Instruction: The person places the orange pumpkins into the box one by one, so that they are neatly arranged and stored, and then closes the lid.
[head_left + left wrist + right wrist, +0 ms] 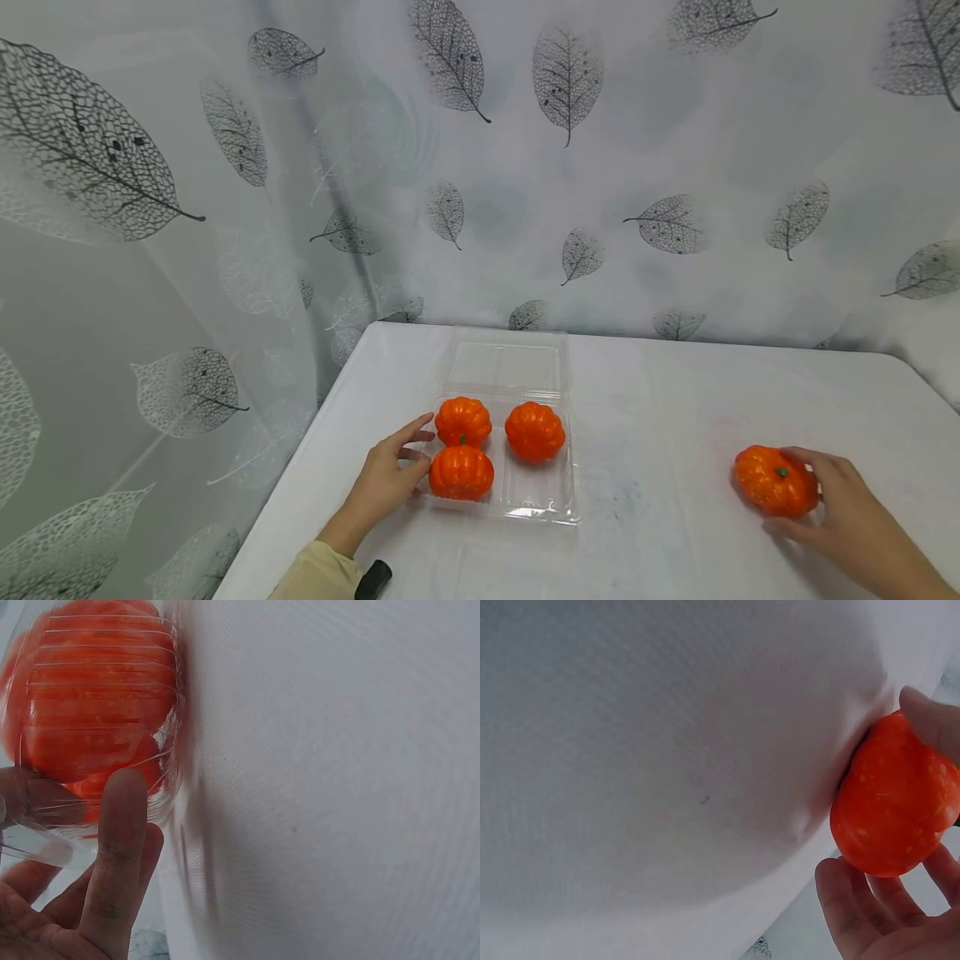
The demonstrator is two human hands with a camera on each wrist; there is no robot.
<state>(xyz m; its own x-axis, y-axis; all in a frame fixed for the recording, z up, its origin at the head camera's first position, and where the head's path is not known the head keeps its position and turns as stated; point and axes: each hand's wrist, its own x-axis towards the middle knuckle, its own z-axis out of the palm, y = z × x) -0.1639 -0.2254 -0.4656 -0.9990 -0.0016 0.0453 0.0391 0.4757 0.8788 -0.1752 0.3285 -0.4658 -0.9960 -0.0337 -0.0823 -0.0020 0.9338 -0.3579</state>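
My left hand (389, 475) is at the left edge of a clear plastic box (531, 503) with its lid (505, 367) folded back. Its thumb (120, 825) presses the box's outer wall, while another finger shows through the plastic. Inside the box sit three small orange toy pumpkins: one at back left (462, 419), one at front left (461, 473) and one at right (535, 432). Far to the right, my right hand (847, 508) holds another orange pumpkin (772, 481) with a green stem, thumb on one side and fingers on the other. That pumpkin is at the table surface.
A white cloth covers the table (645, 433). Behind it and to the left hangs a pale curtain (510, 183) printed with grey leaves. Beside my left sleeve (318, 573) a black object (373, 578) shows at the wrist.
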